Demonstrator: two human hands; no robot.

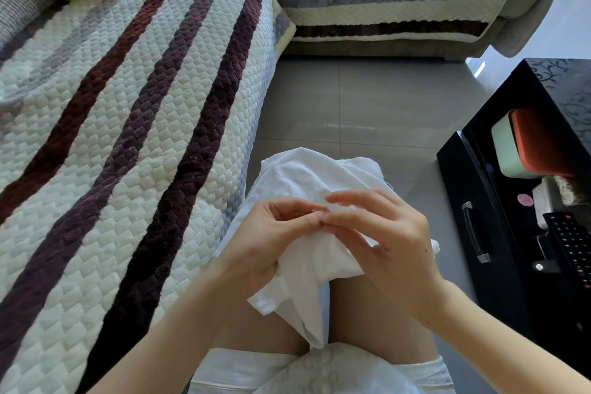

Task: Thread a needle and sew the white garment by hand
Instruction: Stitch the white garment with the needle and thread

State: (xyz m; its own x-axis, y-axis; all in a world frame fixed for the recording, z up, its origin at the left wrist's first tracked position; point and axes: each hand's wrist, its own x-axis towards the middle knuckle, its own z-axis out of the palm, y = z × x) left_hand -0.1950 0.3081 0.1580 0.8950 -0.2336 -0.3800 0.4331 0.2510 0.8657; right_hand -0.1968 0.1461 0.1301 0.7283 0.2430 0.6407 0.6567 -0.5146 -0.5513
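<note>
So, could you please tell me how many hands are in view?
2: the left hand grips the garment from the left; the right hand meets its fingertips over the cloth. None seems hidden.

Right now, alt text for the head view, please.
Both hands work a white garment on the person's lap: the left hand grips a fold, the right hand touches it with fingertips. A striped quilted sofa cover lies left, a black cabinet right.

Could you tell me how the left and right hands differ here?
The left hand has curled fingers; the right hand has a straight forefinger. The left hand grips a bunch of the white garment; the right hand's fingers lie spread over it. Both meet at the fingertips.
</note>
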